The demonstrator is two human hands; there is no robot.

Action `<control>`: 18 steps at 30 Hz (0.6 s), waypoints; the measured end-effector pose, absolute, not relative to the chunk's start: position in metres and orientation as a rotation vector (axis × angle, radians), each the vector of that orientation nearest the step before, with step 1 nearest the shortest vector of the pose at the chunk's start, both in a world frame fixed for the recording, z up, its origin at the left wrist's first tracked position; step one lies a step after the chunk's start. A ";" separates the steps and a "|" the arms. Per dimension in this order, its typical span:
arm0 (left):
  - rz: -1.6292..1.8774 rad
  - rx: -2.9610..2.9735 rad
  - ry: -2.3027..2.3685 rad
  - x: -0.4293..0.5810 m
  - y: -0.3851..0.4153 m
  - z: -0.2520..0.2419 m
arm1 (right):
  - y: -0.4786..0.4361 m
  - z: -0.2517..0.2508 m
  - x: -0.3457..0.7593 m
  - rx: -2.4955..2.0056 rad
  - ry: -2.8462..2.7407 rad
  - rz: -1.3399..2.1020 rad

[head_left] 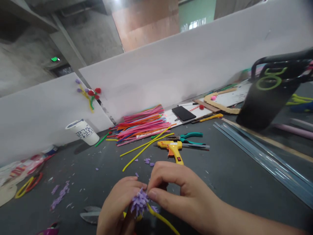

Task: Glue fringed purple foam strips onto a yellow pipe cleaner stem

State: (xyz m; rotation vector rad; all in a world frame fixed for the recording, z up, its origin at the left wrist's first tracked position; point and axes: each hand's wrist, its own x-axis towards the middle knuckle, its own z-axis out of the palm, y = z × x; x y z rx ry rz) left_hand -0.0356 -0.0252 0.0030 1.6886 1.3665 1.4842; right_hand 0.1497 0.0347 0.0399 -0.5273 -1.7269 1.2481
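At the bottom centre, my left hand [119, 204] is closed around a purple fringed flower [140, 202], its fingers curled behind and beside the petals. My right hand [179, 192] pinches with thumb and forefinger at the flower's upper right edge; anything tiny between the fingertips is hidden. A yellow stem [163, 220] runs from beside the flower down to the right, below my right hand. Beyond the hands lie a yellow glue gun [174, 150], two crossed yellow pipe cleaners [144, 148] and green-handled pliers [192, 134].
Bundled coloured pipe cleaners [144, 125] lie by the white partition. Purple scraps [60, 195], scissors [90, 215] and a white cup [84, 132] are on the left. Clear glue sticks [266, 160], a black phone [183, 113] and a large black container [271, 91] are right of centre.
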 end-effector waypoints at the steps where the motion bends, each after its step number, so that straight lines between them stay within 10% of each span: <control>1: 1.474 1.685 1.366 -0.035 -0.025 0.002 | 0.034 0.039 0.149 -0.523 -1.731 1.230; 18: 1.598 1.609 1.354 -0.024 -0.024 0.003 | 0.034 0.036 0.149 -0.544 -1.716 1.254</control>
